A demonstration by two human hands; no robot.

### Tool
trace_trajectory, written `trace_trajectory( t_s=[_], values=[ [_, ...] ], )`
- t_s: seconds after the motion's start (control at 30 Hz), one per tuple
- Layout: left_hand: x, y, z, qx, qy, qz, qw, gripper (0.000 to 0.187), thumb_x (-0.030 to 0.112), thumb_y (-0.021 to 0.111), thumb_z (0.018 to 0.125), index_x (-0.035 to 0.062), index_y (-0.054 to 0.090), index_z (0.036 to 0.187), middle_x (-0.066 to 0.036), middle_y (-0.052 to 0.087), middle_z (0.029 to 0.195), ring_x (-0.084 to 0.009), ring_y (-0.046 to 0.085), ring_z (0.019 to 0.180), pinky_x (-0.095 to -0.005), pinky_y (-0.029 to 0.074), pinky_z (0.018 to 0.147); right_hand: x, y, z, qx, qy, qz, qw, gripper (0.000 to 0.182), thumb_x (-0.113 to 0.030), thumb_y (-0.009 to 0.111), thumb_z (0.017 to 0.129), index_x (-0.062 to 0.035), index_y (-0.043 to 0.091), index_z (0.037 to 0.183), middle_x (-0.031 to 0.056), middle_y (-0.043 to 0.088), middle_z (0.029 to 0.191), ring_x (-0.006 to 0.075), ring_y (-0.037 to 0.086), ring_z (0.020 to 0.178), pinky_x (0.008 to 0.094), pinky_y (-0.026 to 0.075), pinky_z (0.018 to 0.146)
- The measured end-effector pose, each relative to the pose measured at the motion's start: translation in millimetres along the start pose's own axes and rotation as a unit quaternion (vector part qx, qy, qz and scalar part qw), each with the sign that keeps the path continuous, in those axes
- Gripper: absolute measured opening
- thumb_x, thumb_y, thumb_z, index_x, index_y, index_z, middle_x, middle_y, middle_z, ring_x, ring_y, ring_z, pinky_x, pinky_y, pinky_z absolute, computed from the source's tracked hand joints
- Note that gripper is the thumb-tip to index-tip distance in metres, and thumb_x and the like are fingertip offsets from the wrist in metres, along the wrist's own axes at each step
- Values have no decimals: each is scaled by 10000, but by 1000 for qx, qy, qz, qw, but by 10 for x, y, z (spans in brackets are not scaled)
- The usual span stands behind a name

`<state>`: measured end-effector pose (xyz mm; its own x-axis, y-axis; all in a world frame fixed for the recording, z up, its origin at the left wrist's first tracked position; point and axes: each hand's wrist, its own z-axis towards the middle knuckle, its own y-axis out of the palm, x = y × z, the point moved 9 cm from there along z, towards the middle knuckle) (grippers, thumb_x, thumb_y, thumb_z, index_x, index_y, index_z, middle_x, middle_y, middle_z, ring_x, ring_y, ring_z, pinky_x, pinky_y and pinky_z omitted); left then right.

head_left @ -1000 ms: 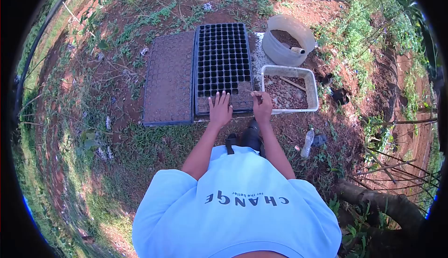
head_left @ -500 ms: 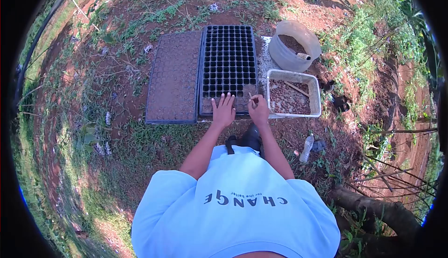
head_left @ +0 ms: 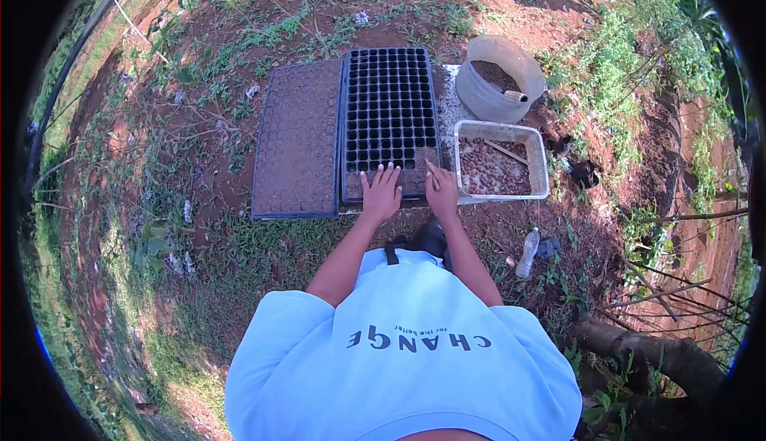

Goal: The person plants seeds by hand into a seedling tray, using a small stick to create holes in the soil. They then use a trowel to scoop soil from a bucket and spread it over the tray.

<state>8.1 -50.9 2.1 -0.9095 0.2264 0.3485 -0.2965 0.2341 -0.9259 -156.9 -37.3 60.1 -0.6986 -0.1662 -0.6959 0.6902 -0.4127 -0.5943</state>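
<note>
Beneath the spread fingers of the left hand (head_left: 382,195), palm down, lies the near end of a black cell tray (head_left: 390,106), its closest rows brown with soil and the dark, hollow cells running off ahead of the fingertips. Just right of it, the right hand (head_left: 441,188) is at the tray's near right corner, its fingers drawn together, seemingly pinched on a thin stick (head_left: 434,180) whose ends are too small to make out. The step in hand looks to be fine work on the soil-covered cells near that corner, with the left hand steadying the tray; a next move there would call for a light pinch and little sideways push. The tray's long axis runs straight away from the fingers, its short near edge facing the person and its far end pointing forward. Left of the left fingers, nearly parallel, sits a second tray (head_left: 298,134) covered with soil. Just right of the right fingers stands a rectangular tub (head_left: 501,197) of small reddish-brown lumps with a wooden stick (head_left: 506,152) across it, and beyond that a round container (head_left: 488,98) with soil inside.
</note>
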Motion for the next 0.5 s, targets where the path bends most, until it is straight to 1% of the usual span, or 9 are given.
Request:
trace_trajectory(
  t_s=[0.03,0.07,0.13,0.23,0.4,0.5],
  values=[
    [0,-2,-3,2,2,0,1000,586,274,477,938,171,331,1496,-59,302,1570,-271,252,1460,-666,50,1146,-29,-7,-1,10,-18,-6,1000,238,-83,633,868,-28,687,1094,129,676,947,320,573,892,399,484,818],
    [-3,-6,-5,5,3,-1,1000,583,273,475,939,170,334,1495,-59,303,1569,-271,253,1460,-668,50,1145,-23,-3,-4,10,-18,-6,1000,238,-83,633,868,-28,687,1094,129,676,947,320,573,892,399,484,818],
    [-4,-14,-12,7,3,-5,1000,581,272,475,939,170,336,1494,-58,304,1569,-271,253,1460,-670,51,1143,19,39,-13,-19,-1,3,1000,257,-97,615,888,-76,700,1130,129,680,981,305,579,938,394,475,868],
    [1,-18,-15,12,0,-10,1000,577,270,474,940,169,340,1492,-58,306,1567,-271,252,1460,-674,53,1141,27,27,-21,-12,7,5,1000,255,-96,617,885,-77,704,1125,127,681,985,304,576,933,392,474,865],
    [-5,-1,-28,24,-4,-16,1000,577,263,477,937,170,343,1490,-59,311,1564,-270,253,1459,-677,56,1139,45,40,-32,-32,8,-8,999,257,-94,620,882,-80,706,1124,120,682,986,303,576,923,384,471,863],
    [20,-27,-42,33,-8,-19,999,559,266,481,941,154,369,1477,-60,329,1556,-260,267,1455,-666,57,1144,81,55,-30,-41,12,-13,999,257,-95,619,884,-82,705,1125,117,682,991,303,576,920,381,469,863]
  ],
)
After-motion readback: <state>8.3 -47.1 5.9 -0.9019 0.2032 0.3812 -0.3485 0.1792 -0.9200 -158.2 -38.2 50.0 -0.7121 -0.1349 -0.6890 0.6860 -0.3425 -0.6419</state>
